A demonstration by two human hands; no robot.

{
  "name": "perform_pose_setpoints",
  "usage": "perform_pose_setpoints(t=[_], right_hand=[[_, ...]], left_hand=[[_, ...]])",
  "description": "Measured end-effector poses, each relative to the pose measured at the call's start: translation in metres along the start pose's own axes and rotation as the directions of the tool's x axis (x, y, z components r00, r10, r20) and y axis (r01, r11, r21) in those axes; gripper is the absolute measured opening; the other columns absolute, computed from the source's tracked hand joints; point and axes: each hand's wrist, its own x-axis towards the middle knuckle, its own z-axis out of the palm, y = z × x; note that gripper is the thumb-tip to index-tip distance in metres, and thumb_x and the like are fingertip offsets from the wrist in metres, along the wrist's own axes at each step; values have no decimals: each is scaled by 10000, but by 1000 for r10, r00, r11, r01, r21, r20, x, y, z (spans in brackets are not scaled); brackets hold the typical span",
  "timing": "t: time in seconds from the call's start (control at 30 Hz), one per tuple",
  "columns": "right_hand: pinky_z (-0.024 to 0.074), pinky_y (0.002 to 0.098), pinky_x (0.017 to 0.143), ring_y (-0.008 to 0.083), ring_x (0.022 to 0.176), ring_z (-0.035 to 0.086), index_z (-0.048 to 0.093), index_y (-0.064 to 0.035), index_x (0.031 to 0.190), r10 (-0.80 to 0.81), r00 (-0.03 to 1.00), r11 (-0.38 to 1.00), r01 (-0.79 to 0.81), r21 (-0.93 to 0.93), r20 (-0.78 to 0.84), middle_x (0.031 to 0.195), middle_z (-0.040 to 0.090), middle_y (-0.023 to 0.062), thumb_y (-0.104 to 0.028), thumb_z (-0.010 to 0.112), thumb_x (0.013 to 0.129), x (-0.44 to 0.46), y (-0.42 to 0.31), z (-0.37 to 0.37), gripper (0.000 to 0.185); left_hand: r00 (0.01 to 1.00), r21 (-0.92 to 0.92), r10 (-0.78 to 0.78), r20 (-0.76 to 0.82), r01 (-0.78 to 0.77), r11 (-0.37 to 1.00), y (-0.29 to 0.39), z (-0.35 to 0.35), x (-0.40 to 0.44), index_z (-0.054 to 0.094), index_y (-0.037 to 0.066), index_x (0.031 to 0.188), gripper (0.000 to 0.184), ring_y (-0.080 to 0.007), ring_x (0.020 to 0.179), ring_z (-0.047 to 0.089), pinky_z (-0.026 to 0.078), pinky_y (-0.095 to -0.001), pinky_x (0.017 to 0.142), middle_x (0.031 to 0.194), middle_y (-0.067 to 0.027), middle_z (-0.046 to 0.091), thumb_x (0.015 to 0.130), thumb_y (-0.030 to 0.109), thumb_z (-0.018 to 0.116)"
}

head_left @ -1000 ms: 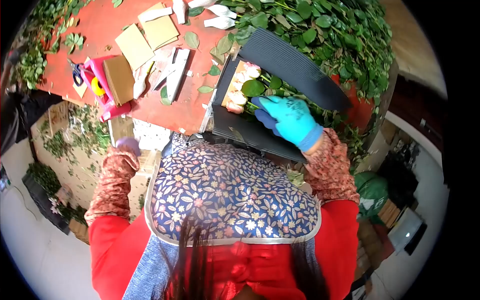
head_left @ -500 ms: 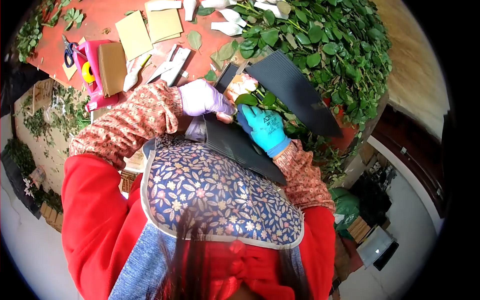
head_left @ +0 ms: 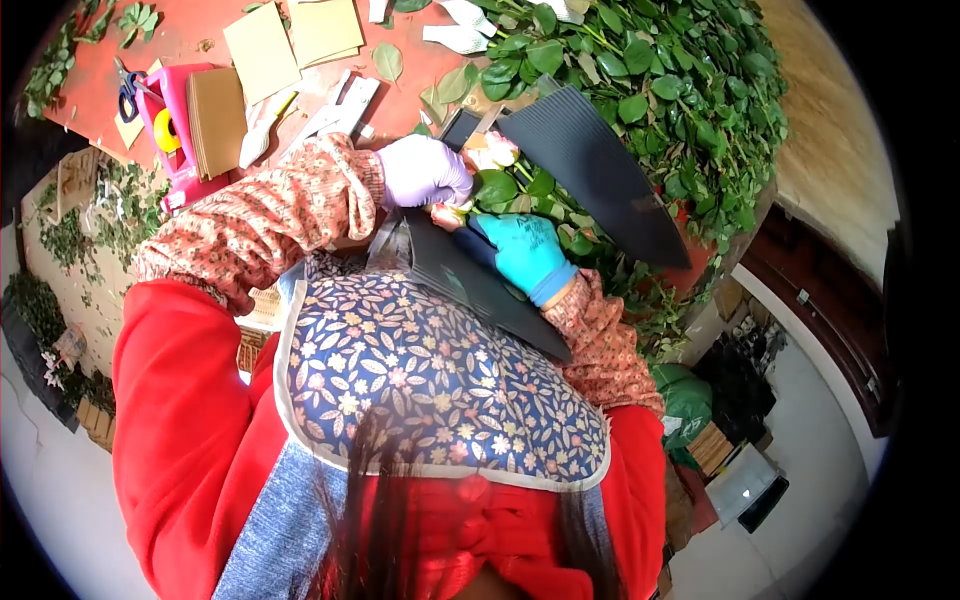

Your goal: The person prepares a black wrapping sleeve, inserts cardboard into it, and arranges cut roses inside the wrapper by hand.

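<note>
Pale pink roses (head_left: 492, 151) with green leaves lie between two ribbed dark flaps (head_left: 600, 165) of a holder at the table's edge. My left hand (head_left: 425, 172), in a thin lilac glove, is closed at the left side of the rose heads; what its curled fingers grip is hidden. In a turquoise and navy glove, my right hand (head_left: 520, 252) lies over the stems just below a leaf, its fingers bent round and partly hidden by the lower flap (head_left: 480, 290). A single pink rose head (head_left: 447, 216) shows between my two hands.
Rose stems with leaves (head_left: 680, 100) are heaped at the back right. On the red table (head_left: 200, 30) are brown cards (head_left: 262, 52), a pink tape dispenser (head_left: 178, 125), scissors (head_left: 130, 92), a stapler (head_left: 352, 105) and white-netted buds (head_left: 456, 38).
My left hand has come up from the lower left to the rose heads, then shifted slightly up. My right hand has moved down and left with the holder's near flap.
</note>
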Motion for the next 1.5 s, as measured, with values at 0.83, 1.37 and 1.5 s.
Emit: perform_pose_setpoints(t=[0.83, 1.37, 1.5], right_hand=[[458, 440, 461, 312, 543, 601, 647, -136, 822, -16, 994, 996, 26, -88, 110, 660, 624, 112, -234, 541, 859, 15, 1, 14, 149], [454, 410, 471, 282, 520, 583, 636, -130, 877, 3, 985, 997, 11, 80, -173, 638, 608, 96, -319, 569, 902, 10, -8, -27, 202], [442, 391, 442, 241, 507, 589, 614, -109, 974, 154, 987, 929, -161, -333, -49, 602, 583, 66, -307, 557, 911, 5, 6, -12, 215]], left_hand=[[996, -19, -79, 40, 80, 997, 16, -11, -17, 615, 96, 931, 286, -313, 815, 628, 502, -375, 716, 867, -96, 630, 718, 208, 769], [999, 430, 32, -8, -26, 903, 15, 10, -21, 533, 142, 1192, 340, -250, 580, 586, 444, -372, 482, 735, -76, 566, 856, 157, 580], [986, 609, -85, 145, -22, 793, 17, 12, -16, 534, 115, 1148, 255, -263, 574, 591, 434, -419, 450, 705, -69, 569, 912, 190, 475]])
